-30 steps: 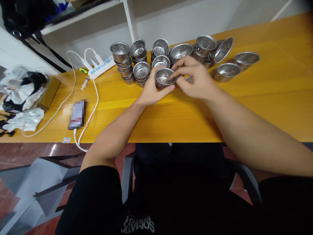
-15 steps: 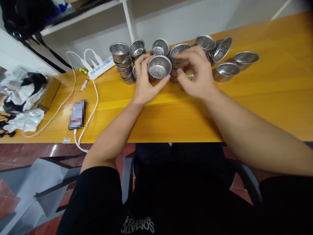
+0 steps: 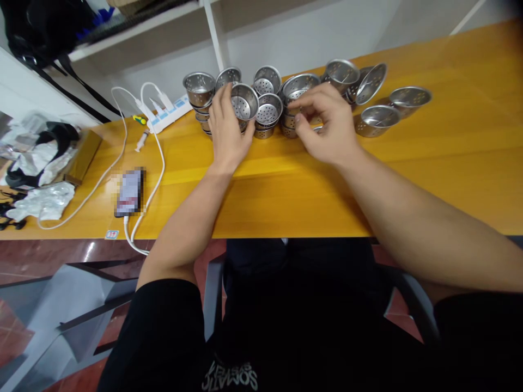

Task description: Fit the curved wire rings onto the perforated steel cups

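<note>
My left hand (image 3: 229, 128) is curved around a perforated metal cup (image 3: 244, 102), fingers on its left side and thumb near its front right. More of these cups lie partly hidden beneath it. Just right of it, another perforated cup (image 3: 268, 110) tops a short front stack. My right hand (image 3: 327, 122) hovers at or against a taller stack of cups (image 3: 300, 86); its thumb and forefinger are bent, with a gap between them. Whether it touches the stack I cannot tell. Behind my left hand, cup stacks (image 3: 199, 87) stand in a row.
On the right, several single cups (image 3: 378, 121) lie apart, some tilted. To the left are a white power strip (image 3: 174, 113), a syringe (image 3: 141, 140), and a phone (image 3: 129, 191) on a white cable. A box of plastic bags (image 3: 81, 155) sits at the far left.
My left hand has shifted left, and the cup in it is now farther left and lower. A front stack's top cup, covered before, shows now. My right hand has barely moved.
</note>
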`<state>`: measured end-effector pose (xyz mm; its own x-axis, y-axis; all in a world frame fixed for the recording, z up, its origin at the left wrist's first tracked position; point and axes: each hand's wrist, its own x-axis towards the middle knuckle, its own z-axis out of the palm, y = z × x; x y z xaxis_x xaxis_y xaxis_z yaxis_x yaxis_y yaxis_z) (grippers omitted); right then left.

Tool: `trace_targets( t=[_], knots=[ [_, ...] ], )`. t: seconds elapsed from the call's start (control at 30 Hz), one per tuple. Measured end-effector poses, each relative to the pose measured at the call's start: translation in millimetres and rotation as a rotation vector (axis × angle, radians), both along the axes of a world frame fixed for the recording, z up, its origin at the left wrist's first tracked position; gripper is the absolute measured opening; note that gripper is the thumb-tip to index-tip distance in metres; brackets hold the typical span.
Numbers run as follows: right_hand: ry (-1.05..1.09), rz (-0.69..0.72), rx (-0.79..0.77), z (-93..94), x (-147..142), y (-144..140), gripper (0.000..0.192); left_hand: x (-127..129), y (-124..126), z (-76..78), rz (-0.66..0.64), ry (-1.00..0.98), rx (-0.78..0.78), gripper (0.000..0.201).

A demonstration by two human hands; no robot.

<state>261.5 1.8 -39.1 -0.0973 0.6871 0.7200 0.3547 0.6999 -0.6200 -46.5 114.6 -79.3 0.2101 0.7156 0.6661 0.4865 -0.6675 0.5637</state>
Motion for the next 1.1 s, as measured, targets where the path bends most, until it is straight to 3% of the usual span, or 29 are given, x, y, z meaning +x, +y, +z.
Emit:
trace_targets(
  t=[0.17, 0.37, 0.5, 0.67, 0.8, 0.93, 1.1],
  knots=[
    [0.014, 0.017, -0.042, 0.7, -3.2, -2.0, 0.043, -0.8, -3.6, 2.5, -0.029, -0.008, -0.007, 0.089],
    [0.018, 0.072, -0.164, 9.8, -4.5, -10.0, 0.039, 5.3, -15.1, 8.2, -0.033, -0.008, -0.046, 0.056],
    [-0.004, 0.053, -0.165, 11.2, -6.6, -11.2, 0.04, 10.2, -20.9, 12.1, -0.055, -0.091, -0.136, 0.058],
    [-0.027, 0.044, -0.117, 6.8, -7.7, -7.5, 0.044, 4.6, -14.5, 6.7, -0.026, 0.024, -0.039, 0.06],
    [-0.027, 0.063, -0.071, 3.6, -6.7, -4.4, 0.042, 2.8, -10.1, 3.9, -0.056, -0.032, -0.102, 0.072],
    [-0.02, 0.072, -0.102, 2.8, -6.1, -5.0, 0.038, 5.9, -15.4, 8.3, -0.083, -0.08, -0.132, 0.067],
    [-0.046, 0.06, -0.094, 0.9, -4.4, -4.7, 0.038, 5.3, -24.4, 12.6, -0.011, -0.043, -0.109, 0.06]
  ],
)
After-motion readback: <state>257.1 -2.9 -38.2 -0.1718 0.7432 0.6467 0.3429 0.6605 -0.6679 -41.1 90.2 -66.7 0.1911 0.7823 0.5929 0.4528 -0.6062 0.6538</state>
